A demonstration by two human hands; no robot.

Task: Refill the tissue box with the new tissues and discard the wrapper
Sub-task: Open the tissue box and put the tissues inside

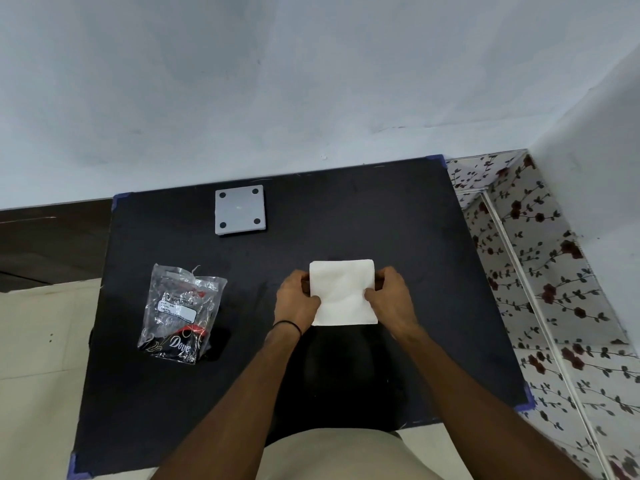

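White tissues [343, 292] sit mid-table, toward the right edge; your left hand [297, 299] and right hand [393, 299] pinch the stack's sides. The emptied wrapper [181, 311] lies near the left edge, undiscarded. The grey box piece [240, 210] waits by the far edge; filling remains.

White tissues [343, 292] on a black table [433, 271] with blue corners; grey square lid [240, 210] at twelve o'clock; clear, black-and-red printed wrapper [181, 313] at nine.
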